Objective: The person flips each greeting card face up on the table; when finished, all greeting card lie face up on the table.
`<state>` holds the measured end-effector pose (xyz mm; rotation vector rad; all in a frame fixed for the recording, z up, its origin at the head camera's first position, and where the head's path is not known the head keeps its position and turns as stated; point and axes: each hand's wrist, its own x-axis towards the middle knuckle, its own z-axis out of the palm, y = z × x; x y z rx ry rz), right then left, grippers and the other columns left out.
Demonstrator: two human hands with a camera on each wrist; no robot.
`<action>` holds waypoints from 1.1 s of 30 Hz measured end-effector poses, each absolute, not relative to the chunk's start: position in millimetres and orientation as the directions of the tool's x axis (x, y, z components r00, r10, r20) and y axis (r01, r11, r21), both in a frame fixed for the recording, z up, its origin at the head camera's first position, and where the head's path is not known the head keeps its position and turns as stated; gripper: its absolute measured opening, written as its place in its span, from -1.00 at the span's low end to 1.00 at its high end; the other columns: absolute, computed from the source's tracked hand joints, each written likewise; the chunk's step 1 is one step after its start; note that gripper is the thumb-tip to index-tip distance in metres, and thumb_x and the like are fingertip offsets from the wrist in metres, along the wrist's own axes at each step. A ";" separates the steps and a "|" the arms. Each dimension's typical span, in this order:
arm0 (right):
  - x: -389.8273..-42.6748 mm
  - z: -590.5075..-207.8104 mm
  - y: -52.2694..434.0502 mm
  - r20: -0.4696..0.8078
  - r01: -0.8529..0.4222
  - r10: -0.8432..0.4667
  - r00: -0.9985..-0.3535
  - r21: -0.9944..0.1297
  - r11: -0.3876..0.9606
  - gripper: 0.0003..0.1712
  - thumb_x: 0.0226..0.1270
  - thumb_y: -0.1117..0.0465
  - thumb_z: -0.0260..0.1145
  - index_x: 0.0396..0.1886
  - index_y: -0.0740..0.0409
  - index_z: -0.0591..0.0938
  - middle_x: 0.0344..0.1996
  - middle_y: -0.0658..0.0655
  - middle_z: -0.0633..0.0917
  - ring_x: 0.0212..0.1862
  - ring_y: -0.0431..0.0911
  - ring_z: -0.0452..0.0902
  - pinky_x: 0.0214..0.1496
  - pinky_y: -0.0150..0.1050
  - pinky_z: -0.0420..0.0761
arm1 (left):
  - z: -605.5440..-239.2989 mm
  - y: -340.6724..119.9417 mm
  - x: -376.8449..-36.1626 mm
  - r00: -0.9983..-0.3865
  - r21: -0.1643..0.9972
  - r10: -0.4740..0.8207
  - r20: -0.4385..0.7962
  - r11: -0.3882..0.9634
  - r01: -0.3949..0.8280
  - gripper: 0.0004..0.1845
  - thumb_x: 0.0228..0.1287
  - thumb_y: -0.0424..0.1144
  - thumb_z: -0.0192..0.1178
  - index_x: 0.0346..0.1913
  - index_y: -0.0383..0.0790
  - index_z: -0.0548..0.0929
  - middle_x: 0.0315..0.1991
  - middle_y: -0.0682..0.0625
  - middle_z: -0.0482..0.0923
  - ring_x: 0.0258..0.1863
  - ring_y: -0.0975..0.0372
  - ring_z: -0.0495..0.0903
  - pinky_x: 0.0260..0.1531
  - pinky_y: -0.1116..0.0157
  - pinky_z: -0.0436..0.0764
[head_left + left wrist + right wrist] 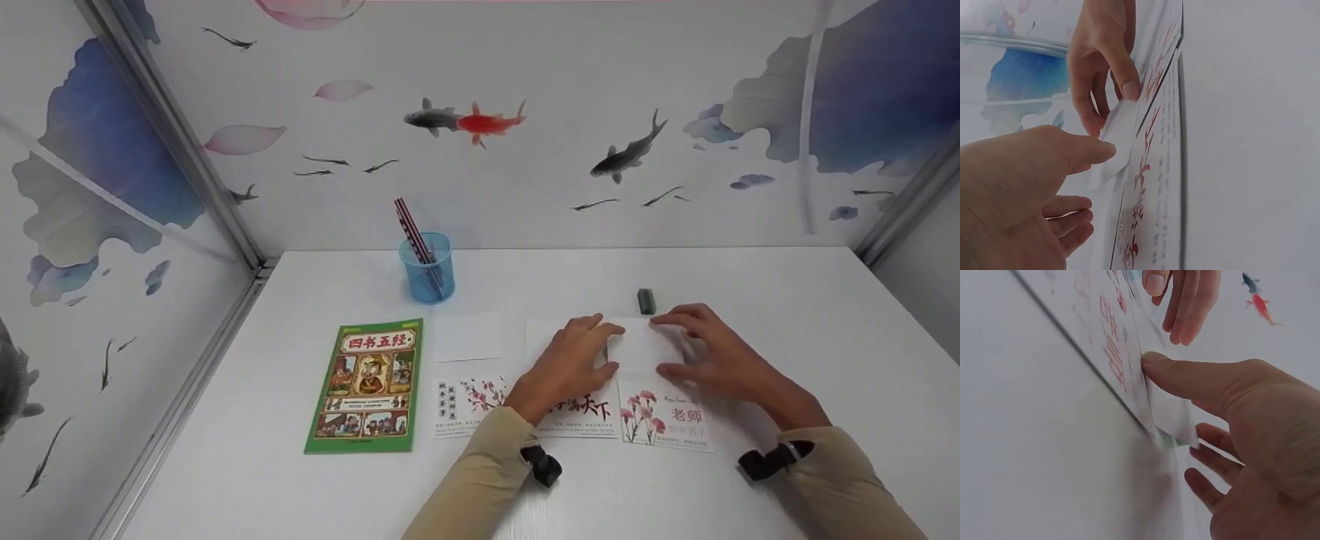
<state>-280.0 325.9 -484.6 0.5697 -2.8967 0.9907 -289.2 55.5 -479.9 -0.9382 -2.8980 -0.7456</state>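
Note:
A blank white card (643, 346) is raised at a slant just beyond a greeting card printed with pink flowers (664, 420). My right hand (716, 360) holds it by its right side, thumb at the near edge (1157, 360) and fingers at the far one. At the card's left side is my left hand (566, 367), its fingers spread and loosely bent; the thumb tip overlaps the card in the left wrist view. Under the left hand lies a greeting card with dark red brush lettering (592, 409), partly hidden, with a white panel (541, 337) behind it.
To the left lie a plum-blossom card (465, 405), a white sheet (467, 337) and a green-bordered book (367, 386). A blue cup (427, 281) with striped pencils (409, 225) stands at the back. A small dark green block (646, 301) sits beyond the right hand.

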 end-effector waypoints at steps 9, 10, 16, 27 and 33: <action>-284.2 -480.5 325.8 0.378 -0.425 -0.232 -0.896 -0.579 0.696 -0.42 0.31 0.31 0.62 0.33 0.12 0.71 0.19 0.19 0.61 0.05 -0.09 0.61 0.09 -0.66 0.57 | -476.7 50.5 -292.3 -0.829 0.689 0.501 0.249 0.510 0.515 -0.63 0.62 -0.25 0.25 0.38 -0.08 0.68 0.41 0.05 0.65 0.53 0.26 0.50 0.57 0.29 0.43; -284.5 -479.7 326.6 0.399 -0.429 -0.215 -0.892 -0.592 0.682 -0.52 0.33 0.29 0.61 0.24 0.11 0.75 0.14 0.15 0.65 0.01 -0.15 0.61 0.06 -0.70 0.54 | -477.0 49.7 -293.6 -0.832 0.720 0.483 0.271 0.472 0.509 -0.68 0.62 -0.27 0.24 0.32 -0.07 0.72 0.36 0.07 0.68 0.49 0.29 0.53 0.53 0.29 0.48; -279.6 -467.5 321.4 0.530 -0.500 -0.149 -0.834 -0.615 0.609 -0.77 0.36 0.30 0.58 -0.08 -0.09 0.84 -0.17 -0.04 0.79 -0.14 -0.25 0.54 -0.13 -0.53 0.50 | -481.5 48.8 -300.0 -0.874 0.860 0.331 0.355 0.252 0.444 -0.78 0.66 -0.34 0.13 0.00 -0.11 0.80 0.14 0.03 0.76 0.24 0.28 0.70 0.25 0.22 0.71; -273.7 -463.7 310.0 0.490 -0.552 -0.279 -0.826 -0.597 0.582 -0.67 0.23 0.31 0.67 -0.12 -0.20 0.87 0.08 -0.02 0.75 0.03 -0.32 0.58 -0.05 -0.53 0.59 | -471.7 53.8 -294.6 -0.964 0.992 0.232 0.127 -0.024 0.125 -0.61 0.59 -0.22 0.26 0.38 -0.09 0.62 0.48 -0.06 0.52 0.34 0.09 0.71 0.24 0.19 0.75; -275.4 -469.3 310.4 0.446 -0.481 -0.224 -0.866 -0.626 0.613 -0.54 0.34 0.16 0.63 0.22 -0.06 0.78 0.43 0.13 0.57 0.13 -0.20 0.59 0.04 -0.62 0.63 | -475.2 51.1 -295.2 -0.950 0.988 0.271 0.153 -0.036 0.149 -0.52 0.48 -0.43 0.31 0.37 -0.05 0.64 0.30 -0.09 0.70 0.24 0.10 0.77 0.16 0.21 0.78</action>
